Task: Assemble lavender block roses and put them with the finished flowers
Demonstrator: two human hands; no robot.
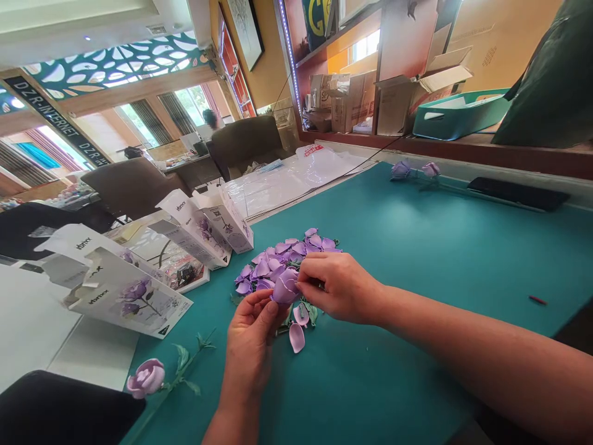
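Note:
Near the middle of the view, a purple rose head (pixel 286 287) is held between both hands. The fingers of my left hand (pixel 257 318) grip it from below and the left. My right hand (pixel 340 285) pinches its right side with thumb and forefinger. Behind the hands lies a pile of loose purple petals (pixel 262 267). Two paler petals lie just below the rose head, one of them a pink petal (pixel 297 338), beside green leaves (pixel 311 313). A finished pink-purple rose (pixel 146 377) on a green stem lies at the lower left.
Opened white boxes (pixel 134 296) with rose pictures stand at the left. Two more flowers (pixel 401 170) and a black case (pixel 519 193) lie along the back edge of the green mat (pixel 417 247). A small red stick (pixel 537 300) is at the right. Chairs and a distant person are beyond.

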